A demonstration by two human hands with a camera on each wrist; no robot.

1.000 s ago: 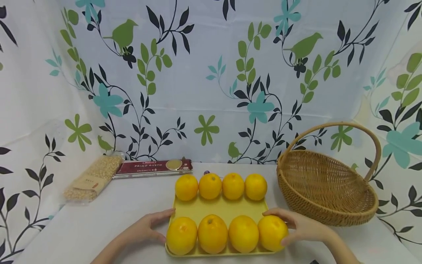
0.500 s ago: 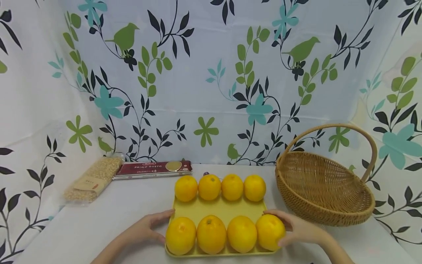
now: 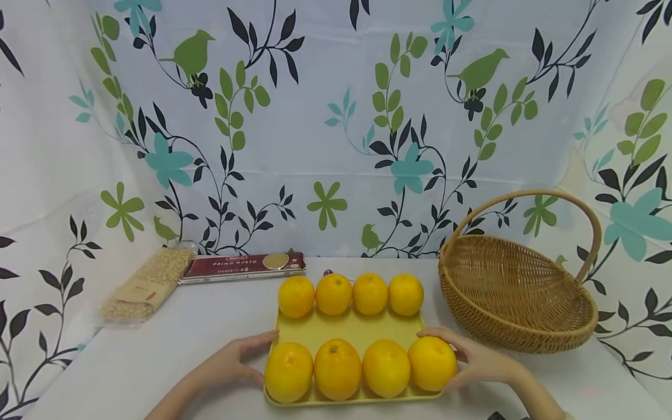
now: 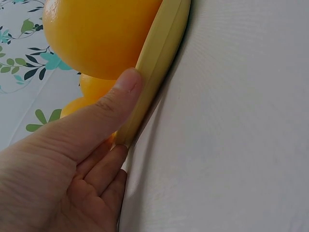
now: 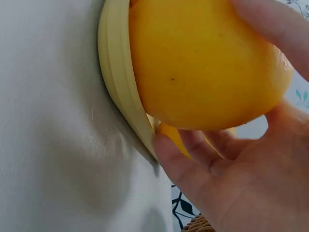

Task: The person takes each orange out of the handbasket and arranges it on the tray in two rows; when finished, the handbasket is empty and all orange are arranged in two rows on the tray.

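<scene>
In the head view a yellow tray [image 3: 349, 328] holds two rows of oranges: larger ones in the near row, such as this near orange [image 3: 338, 370], and smaller ones in the far row, such as this far orange [image 3: 334, 294]. My left hand [image 3: 234, 360] rests at the tray's left side. Its thumb [image 4: 126, 84] touches the tray wall near an orange [image 4: 101, 34], as the left wrist view shows. My right hand [image 3: 475, 361] lies around the near row's rightmost orange [image 3: 433, 363], with a fingertip [image 5: 169, 147] against the tray's rim. The far fingers are partly hidden.
A wicker basket [image 3: 517, 286] with a tall handle stands right of the tray. Back left lie a red spaghetti packet [image 3: 241, 267] and a clear bag of pale grains [image 3: 149, 283]. A patterned cloth [image 3: 325, 116] hangs behind the white table [image 3: 184, 338].
The view shifts slightly with the head. Both hands, the tray and the oranges keep their places relative to each other.
</scene>
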